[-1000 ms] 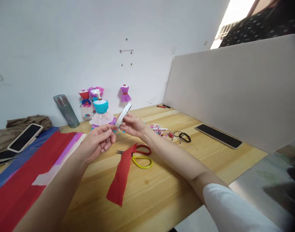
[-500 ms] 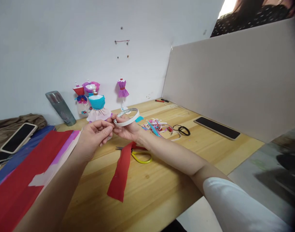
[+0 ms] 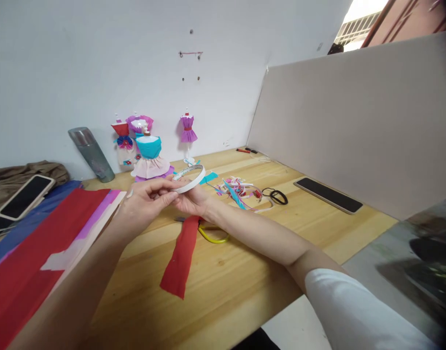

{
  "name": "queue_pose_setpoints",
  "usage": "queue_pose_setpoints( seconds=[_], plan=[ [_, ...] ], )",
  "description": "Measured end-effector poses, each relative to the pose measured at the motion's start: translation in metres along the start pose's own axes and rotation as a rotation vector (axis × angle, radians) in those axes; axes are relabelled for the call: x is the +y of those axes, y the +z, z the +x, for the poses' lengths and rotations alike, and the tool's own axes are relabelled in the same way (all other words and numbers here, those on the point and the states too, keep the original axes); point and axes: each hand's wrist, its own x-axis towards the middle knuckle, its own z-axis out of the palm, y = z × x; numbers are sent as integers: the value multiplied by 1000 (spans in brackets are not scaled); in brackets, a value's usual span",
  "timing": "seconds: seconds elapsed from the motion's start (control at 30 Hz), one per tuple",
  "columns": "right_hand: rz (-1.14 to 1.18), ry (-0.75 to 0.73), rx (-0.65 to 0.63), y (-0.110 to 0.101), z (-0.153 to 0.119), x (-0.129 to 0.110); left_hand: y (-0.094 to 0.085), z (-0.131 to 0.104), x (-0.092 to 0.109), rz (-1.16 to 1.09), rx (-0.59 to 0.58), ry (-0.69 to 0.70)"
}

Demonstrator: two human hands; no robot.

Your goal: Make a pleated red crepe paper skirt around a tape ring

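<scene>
A thin white roll of tape point(image 3: 192, 185) is held up over the table in front of me. My right hand point(image 3: 193, 200) is closed around its lower side from beneath, palm upward. From the left, my left hand point(image 3: 149, 200) pinches at the roll's near left edge with thumb and index finger. A small white scrap point(image 3: 130, 193) shows at the back of my left hand. Below the hands lies a red crepe-like strip point(image 3: 180, 257), its upper end beside yellow-handled scissors point(image 3: 212, 239), which my right arm and the strip partly cover.
Several small dress forms in coloured outfits point(image 3: 149, 148) stand by the wall beside a leaning bottle point(image 3: 92, 154). Layered coloured sheets point(image 3: 55, 243) and a phone point(image 3: 26, 196) lie left. Right are scraps point(image 3: 240, 190), a black hair tie point(image 3: 278, 196) and a dark flat device point(image 3: 328, 194).
My left fingers have moved right, onto the near edge of the tape roll. The roll sits slightly lower left in view. The camera view has shifted a little.
</scene>
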Motion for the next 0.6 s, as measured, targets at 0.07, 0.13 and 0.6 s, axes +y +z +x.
queue_pose_setpoints(
  seconds=[0.07,0.13,0.6],
  plan=[
    [-1,-20,-55,-6,-2,-2,-2,0,2,7,-52,2],
    [-115,-16,-199,-18,-4,-10,-5,0,7,16,-97,-7],
    [-642,-212,-332,-25,-40,-109,-26,2,-21,-226,-291,-133]
  ],
)
